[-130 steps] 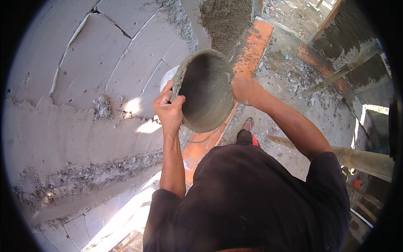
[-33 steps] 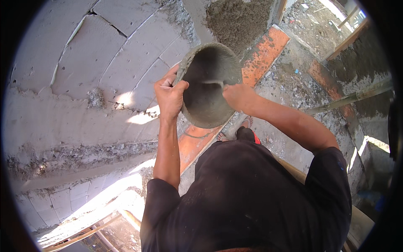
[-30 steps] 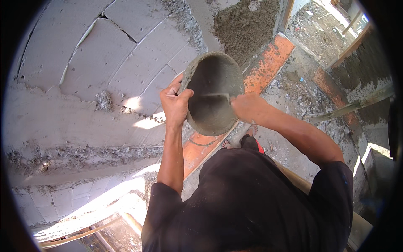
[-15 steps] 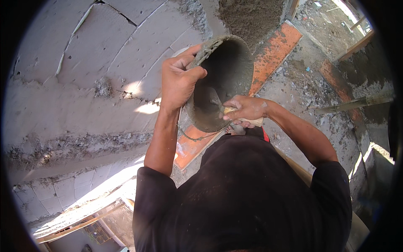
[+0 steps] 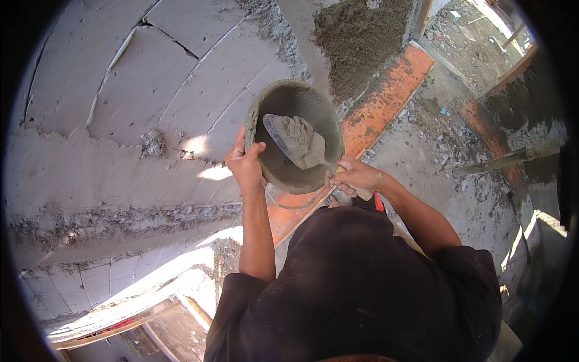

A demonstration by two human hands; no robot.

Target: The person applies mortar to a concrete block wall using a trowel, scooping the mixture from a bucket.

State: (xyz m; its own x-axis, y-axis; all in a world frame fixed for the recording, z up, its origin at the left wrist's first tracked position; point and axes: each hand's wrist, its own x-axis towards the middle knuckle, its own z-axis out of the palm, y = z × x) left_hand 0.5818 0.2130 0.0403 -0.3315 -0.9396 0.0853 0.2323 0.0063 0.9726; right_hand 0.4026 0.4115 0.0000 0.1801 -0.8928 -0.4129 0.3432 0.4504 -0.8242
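My left hand grips the left rim of a mortar-coated bucket, thumb over the edge and fingers outside. The bucket's mouth faces up toward me. My right hand is wrapped round the pale wooden handle of a trowel. The trowel's blade lies over the bucket's mouth and carries a heap of wet grey mortar. Inside, the bucket looks dark, and its bottom is hard to make out. A thin wire handle hangs below the bucket's near side.
Beneath the bucket runs an orange board spattered with mortar. On the left stands a grey block wall, with a patch of rough wet mortar at the top. Rubble litters the ground to the right, near a pole.
The trowel has come up out of the bucket with mortar on its blade. The bucket has tipped more upright and shifted down and left, with my left hand still on its rim.
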